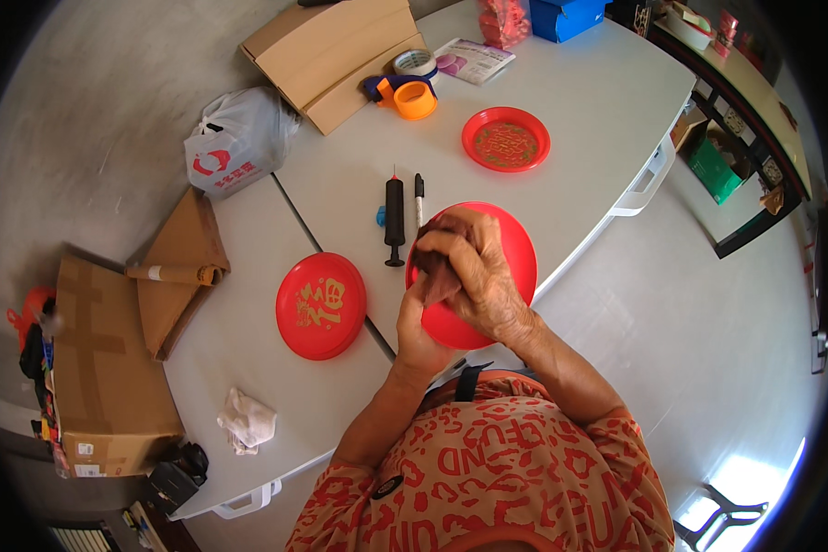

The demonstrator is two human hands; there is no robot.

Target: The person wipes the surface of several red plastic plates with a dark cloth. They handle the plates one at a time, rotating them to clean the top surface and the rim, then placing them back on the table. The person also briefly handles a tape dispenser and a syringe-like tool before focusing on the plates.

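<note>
My left hand [419, 335] grips the near left edge of a round red plate [517, 253], held at the table's front edge by my body. A dark brownish-red cloth [442, 279] is bunched in the fingers of my right hand [488, 281], which presses it onto the plate's face. The two hands hide much of the plate's left side. To the left rests a stack of red plates [317, 317] with a gold design on the top one. Farther off, another red plate [506, 140] lies face up with a gold and green pattern.
A black hand pump [394, 221] and a marker [419, 198] lie beyond the held plate. An orange tape dispenser [414, 99], a cardboard box [336, 55] and a white plastic bag [239, 143] stand farther back. A crumpled white cloth [247, 420] lies near left.
</note>
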